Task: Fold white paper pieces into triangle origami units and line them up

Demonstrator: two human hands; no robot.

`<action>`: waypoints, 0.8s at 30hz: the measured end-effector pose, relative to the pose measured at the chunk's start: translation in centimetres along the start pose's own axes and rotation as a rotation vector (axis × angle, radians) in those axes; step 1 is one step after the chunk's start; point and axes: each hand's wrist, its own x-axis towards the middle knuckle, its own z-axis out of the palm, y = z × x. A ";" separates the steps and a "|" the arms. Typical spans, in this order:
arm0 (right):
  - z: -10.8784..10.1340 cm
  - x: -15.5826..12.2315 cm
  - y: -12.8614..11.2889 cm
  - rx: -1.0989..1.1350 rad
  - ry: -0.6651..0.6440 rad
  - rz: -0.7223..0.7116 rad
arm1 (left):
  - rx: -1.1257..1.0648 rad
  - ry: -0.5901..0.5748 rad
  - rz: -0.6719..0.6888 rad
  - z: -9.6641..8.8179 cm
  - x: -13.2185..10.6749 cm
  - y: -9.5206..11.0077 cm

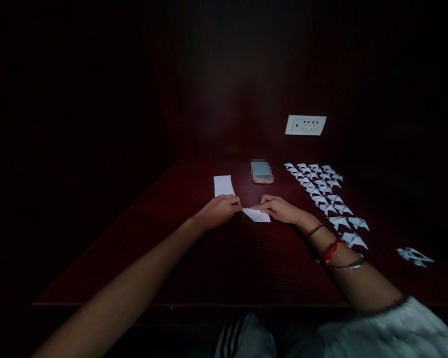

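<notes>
A small white folded paper (259, 217) with a pointed left end lies on the dark red table between my hands. My left hand (223, 209) is closed, its fingertips pinching at the paper's left tip. From the other side my right hand (281, 209) grips the paper's upper right part, with the fingers pressed together over it. Just beyond my left hand lies a white rectangular paper sheet (223, 185), and its near edge is partly covered by that hand.
Rows of several folded paper pieces (319, 199) stretch along the table's right side. A small cluster of folded paper (414, 256) lies farther right. A phone (262, 172) rests near the back wall, below and left of a white socket panel (305, 125). The table's front edge (209, 305) runs near my lap.
</notes>
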 end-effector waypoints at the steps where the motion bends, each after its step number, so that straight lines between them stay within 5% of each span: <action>1: 0.0 0.0 0.0 0.002 -0.001 -0.002 | 0.002 -0.009 -0.002 -0.1 -0.1 0.2; 9: 0.0 0.1 0.0 -0.011 0.005 -0.019 | -0.089 -0.030 -0.010 -0.6 -0.2 1.8; 14: 0.1 0.0 0.2 -0.011 0.010 0.003 | -0.271 -0.004 -0.045 -0.9 -0.5 0.6; 18: 0.1 0.0 0.2 -0.012 0.018 0.002 | -0.381 0.098 -0.180 0.0 0.0 -0.3; 24: 0.0 0.0 0.1 -0.010 0.020 -0.013 | -0.416 0.077 -0.130 1.7 1.3 -0.2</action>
